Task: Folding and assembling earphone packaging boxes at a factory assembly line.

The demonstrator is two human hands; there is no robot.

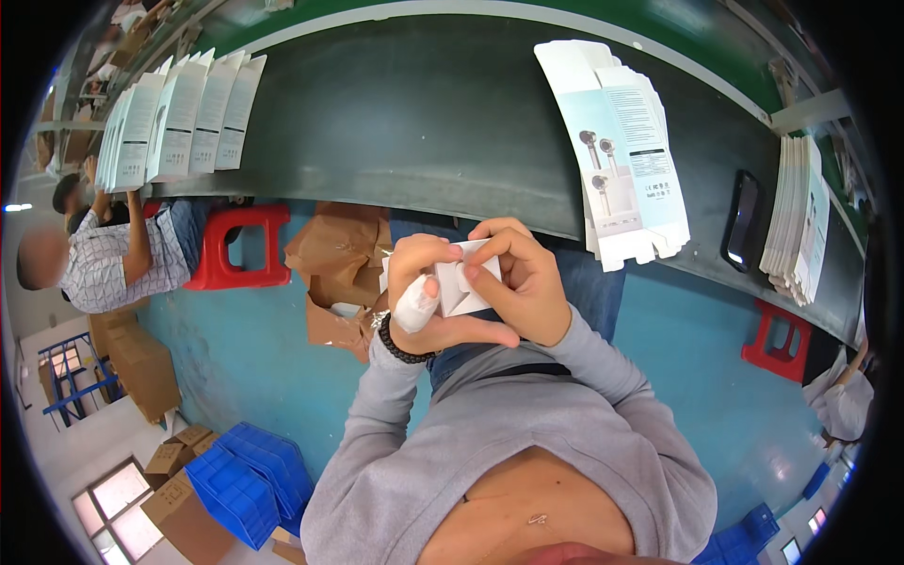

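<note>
Just off the table's front edge, I hold a small white carton [456, 288] with both hands, its folded end flaps turned up toward me. My left hand [414, 297], with white tape round one finger and a dark braided bracelet at the wrist, grips the carton's left side. From the right, my right hand [527, 287] pinches the flaps with thumb and fingertips. Most of the carton's body is hidden beneath my hands. Beyond them on the right lies a stack of flat printed cartons [626, 160] showing pictures of earphones.
Several upright boxes [179, 122] stand on the dark table [405, 113] at the left, beside a seated person [122, 254]. A black phone [743, 221] and more flat cartons [799, 221] lie far right. Brown paper [339, 250], red stools [240, 250] and blue crates [245, 480] are below.
</note>
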